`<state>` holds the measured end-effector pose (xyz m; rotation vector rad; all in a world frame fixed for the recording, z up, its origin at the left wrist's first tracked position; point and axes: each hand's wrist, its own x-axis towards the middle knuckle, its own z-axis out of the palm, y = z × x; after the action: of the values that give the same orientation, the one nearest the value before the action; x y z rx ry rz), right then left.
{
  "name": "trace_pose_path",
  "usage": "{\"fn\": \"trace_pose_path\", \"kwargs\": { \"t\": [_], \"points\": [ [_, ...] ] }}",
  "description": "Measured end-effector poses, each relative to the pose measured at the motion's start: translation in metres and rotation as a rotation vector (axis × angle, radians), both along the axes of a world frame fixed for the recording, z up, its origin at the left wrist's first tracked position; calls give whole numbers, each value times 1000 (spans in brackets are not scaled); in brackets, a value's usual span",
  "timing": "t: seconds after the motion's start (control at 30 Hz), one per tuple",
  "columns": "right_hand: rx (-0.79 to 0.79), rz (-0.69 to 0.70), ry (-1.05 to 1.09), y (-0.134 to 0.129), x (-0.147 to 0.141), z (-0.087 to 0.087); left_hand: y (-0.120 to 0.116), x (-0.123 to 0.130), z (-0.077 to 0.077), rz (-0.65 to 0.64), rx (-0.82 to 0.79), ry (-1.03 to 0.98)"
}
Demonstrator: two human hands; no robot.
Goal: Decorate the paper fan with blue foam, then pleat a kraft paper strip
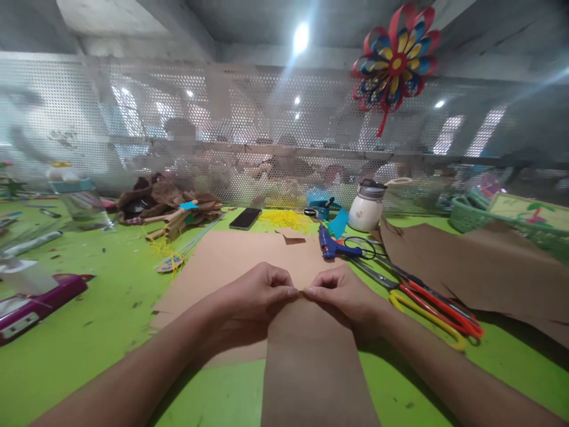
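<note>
Brown paper strip (313, 367), with the blue glue gun (331, 244) as our landmark: the strip's far end lies on the near side of the gun and slightly to its left, and the rest runs toward us. We see the left hand (262, 293) and the right hand (344, 293) pinching that end, thumbs uppermost and almost meeting. Pale brown sheets (222, 267) lie left of the gun, scissors (413, 296) to its right and nearer us, a phone (245, 218) to its left and farther off. We judge the strip light, fairly stiff yet foldable, scarcely slippery, and liable to crease or tear if pulled hard. We would best hold it between thumb and fingertips at the end nearest the gun, pressing evenly from both sides.
</note>
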<state>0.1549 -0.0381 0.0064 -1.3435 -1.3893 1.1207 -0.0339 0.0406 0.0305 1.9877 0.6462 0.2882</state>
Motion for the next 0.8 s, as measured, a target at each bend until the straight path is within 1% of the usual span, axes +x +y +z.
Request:
{"fn": "trace_pose_path", "kwargs": {
  "t": [0.1, 0.2, 0.27, 0.4, 0.47, 0.57, 0.7, 0.8],
  "points": [
    [-31, 14, 16, 0, 0, -1, -2, -2, 4, -19, 73, 26],
    [-30, 37, 15, 1, 0, -1, -4, -3, 3, -13, 30, 25],
    [-22, 47, 5, 0, -1, 0, -8, -1, -3, 23, -82, -10],
    [-26, 14, 10, 0, -2, 2, -18, 3, -15, 108, -421, -191],
    [-1, -2, -16, 0, -3, 3, -21, 5, -19, 136, -509, -267],
    [18, -4, -45, 2, -4, 4, -20, 4, -19, 148, -482, -275],
    [-66, 5, 67, 1, -5, 3, -12, -1, -9, 107, -300, -177],
    [-63, 1, 155, 0, -3, 3, -6, -4, 0, 73, -166, -107]
  ]
}}
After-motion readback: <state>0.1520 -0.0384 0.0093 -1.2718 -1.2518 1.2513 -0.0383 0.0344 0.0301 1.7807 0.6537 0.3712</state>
